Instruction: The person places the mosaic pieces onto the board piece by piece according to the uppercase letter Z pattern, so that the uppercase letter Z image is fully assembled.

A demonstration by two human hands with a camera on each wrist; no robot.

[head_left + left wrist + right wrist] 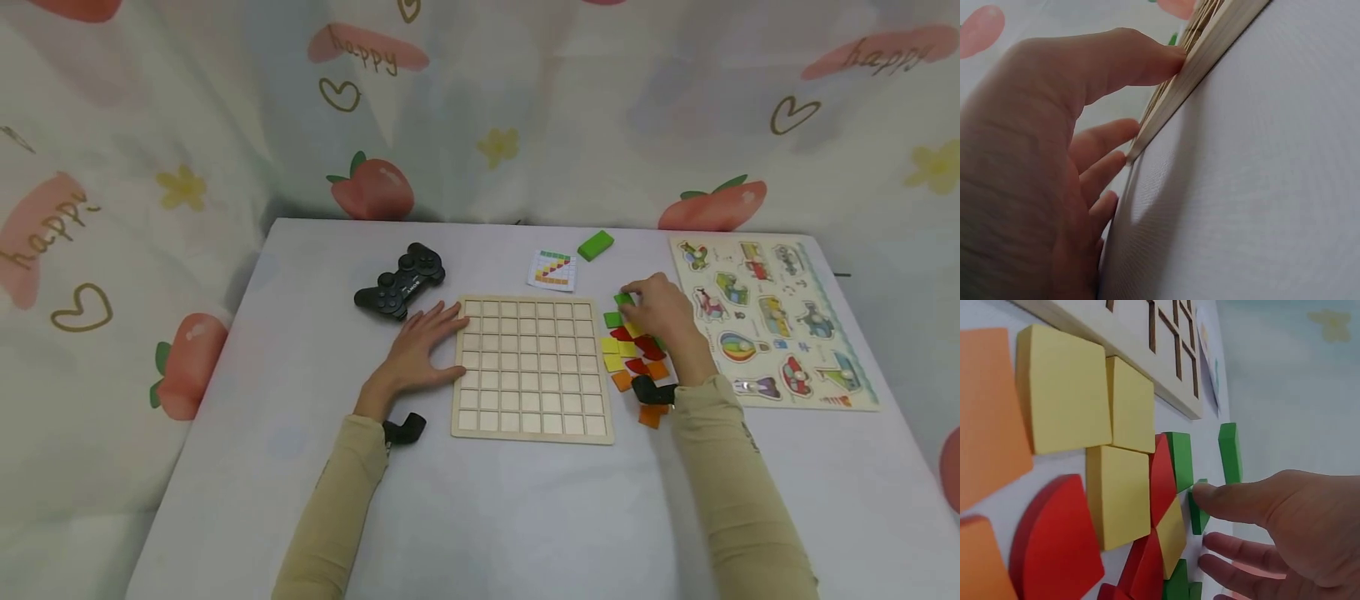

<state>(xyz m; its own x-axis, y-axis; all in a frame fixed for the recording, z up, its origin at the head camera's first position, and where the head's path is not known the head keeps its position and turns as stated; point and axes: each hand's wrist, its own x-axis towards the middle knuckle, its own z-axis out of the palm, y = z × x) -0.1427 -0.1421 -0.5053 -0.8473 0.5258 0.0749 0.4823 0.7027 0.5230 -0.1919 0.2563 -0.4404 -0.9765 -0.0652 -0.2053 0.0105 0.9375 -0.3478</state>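
Note:
My left hand is spread beside the wooden grid board, its thumb and fingertips touching the board's left edge. The left wrist view shows the thumb against the board's side. At the board's right, my right hand pinches a small green block at the far end of a loose cluster. The thumb lies against that green block in the right wrist view; the index finger is mostly hidden there. Nearby lie yellow blocks, red curved blocks and orange blocks.
A printed pattern card lies behind the board, with a longer green piece to its right. A black game controller lies at the back left. A picture puzzle board covers the table's right side.

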